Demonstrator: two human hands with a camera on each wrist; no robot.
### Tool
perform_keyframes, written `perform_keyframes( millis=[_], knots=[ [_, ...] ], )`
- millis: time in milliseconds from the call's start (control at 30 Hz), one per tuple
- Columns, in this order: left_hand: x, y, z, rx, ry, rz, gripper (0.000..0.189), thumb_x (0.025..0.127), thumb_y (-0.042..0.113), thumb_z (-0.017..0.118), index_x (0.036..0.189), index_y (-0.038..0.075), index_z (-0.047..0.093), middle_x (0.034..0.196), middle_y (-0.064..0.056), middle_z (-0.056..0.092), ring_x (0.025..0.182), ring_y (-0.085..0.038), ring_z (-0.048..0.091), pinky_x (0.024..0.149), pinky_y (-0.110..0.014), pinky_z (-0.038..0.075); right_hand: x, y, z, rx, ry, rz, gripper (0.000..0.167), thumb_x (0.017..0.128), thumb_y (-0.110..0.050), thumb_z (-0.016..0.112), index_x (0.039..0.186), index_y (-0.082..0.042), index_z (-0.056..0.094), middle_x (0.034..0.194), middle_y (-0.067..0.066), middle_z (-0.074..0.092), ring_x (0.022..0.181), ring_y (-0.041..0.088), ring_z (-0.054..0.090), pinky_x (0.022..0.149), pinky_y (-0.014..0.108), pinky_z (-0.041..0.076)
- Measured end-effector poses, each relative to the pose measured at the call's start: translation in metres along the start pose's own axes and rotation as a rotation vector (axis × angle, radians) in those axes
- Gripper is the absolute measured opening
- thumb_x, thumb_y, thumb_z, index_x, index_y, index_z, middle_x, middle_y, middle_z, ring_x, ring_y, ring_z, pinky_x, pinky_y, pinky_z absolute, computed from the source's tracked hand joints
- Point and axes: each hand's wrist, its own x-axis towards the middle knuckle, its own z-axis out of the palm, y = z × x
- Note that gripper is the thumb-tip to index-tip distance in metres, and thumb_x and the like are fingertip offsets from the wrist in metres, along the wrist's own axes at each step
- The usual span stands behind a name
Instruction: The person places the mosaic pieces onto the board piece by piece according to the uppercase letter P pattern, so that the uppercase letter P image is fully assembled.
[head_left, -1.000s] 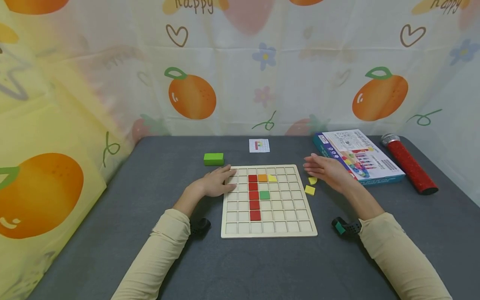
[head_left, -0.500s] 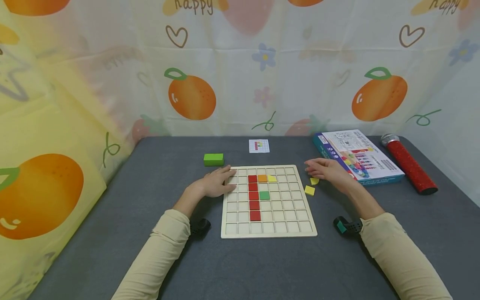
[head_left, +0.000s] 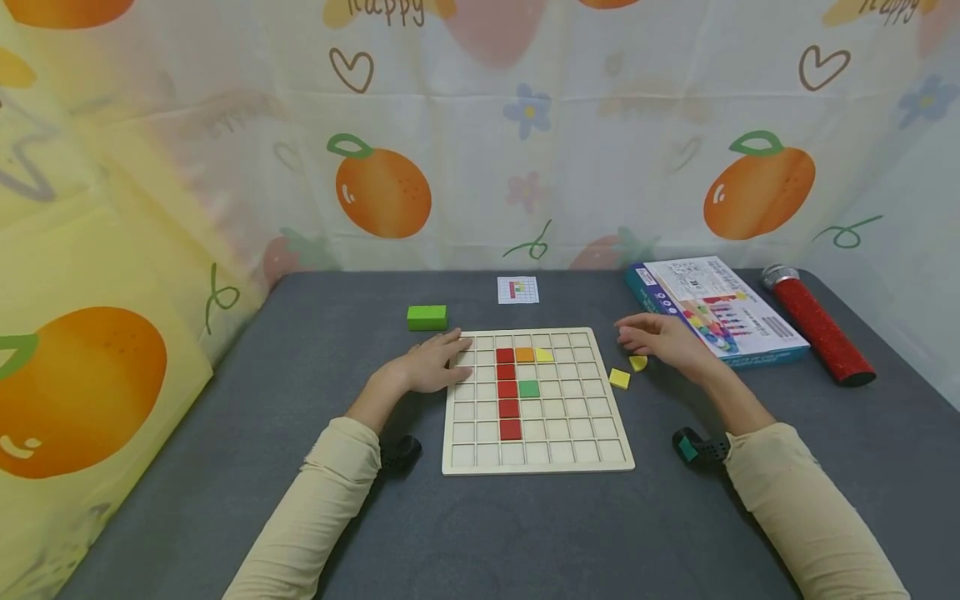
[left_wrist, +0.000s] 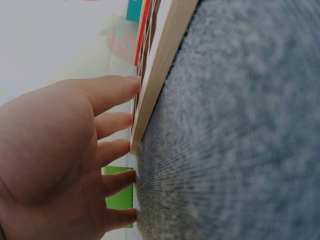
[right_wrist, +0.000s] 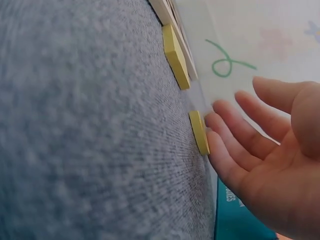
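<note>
A pale wooden grid board [head_left: 555,457] lies on the table. In it sit a column of red tiles [head_left: 508,390], an orange tile [head_left: 525,356], a yellow piece [head_left: 544,356] and a green tile [head_left: 528,389]. My left hand [head_left: 429,367] rests at the board's left edge; its fingers are spread, the thumb touching the rim [left_wrist: 155,72] in the left wrist view. Right of the board, a yellow tile [head_left: 619,379] lies beside a smaller yellow piece [head_left: 638,363]. My right hand [head_left: 667,343] is over that piece, fingers loosely bent, little finger against it [right_wrist: 199,132] in the right wrist view.
A green block [head_left: 427,317] stands behind my left hand. A small card with a coloured grid pattern [head_left: 518,290] lies at the back. Behind my right hand are a printed box [head_left: 720,312] and a red microphone [head_left: 821,329], near the table's right side.
My right hand has shifted slightly right and its fingers have bent more. The smaller yellow piece has slid right, away from the board. My left hand has stayed in place.
</note>
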Motion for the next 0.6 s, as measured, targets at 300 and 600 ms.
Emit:
perform_keyframes(
  millis=[300, 600],
  knots=[
    [0.0, 0.0, 0.0, 0.001, -0.005, -0.002, 0.061, 0.101, 0.035, 0.046, 0.151, 0.006, 0.026, 0.156, -0.017, 0.014, 0.142, -0.036, 0.013, 0.108, -0.059, 0.014, -0.004, 0.005, -0.01, -0.129, -0.102, -0.047, 0.041, 0.099, -0.019, 0.054, 0.132, 0.006, 0.05, 0.119, 0.022, 0.059, 0.105, 0.033, 0.057, 0.088, 0.036, 0.047],
    [0.0, 0.0, -0.001, 0.001, -0.009, -0.001, 0.061, 0.101, 0.035, 0.045, 0.151, 0.007, 0.026, 0.156, -0.017, 0.014, 0.142, -0.036, 0.013, 0.108, -0.059, 0.014, -0.006, 0.007, -0.019, -0.201, -0.173, -0.11, 0.043, 0.089, 0.001, 0.065, 0.129, 0.008, 0.051, 0.111, 0.02, 0.061, 0.099, 0.029, 0.058, 0.08, 0.023, 0.049]
  ],
)
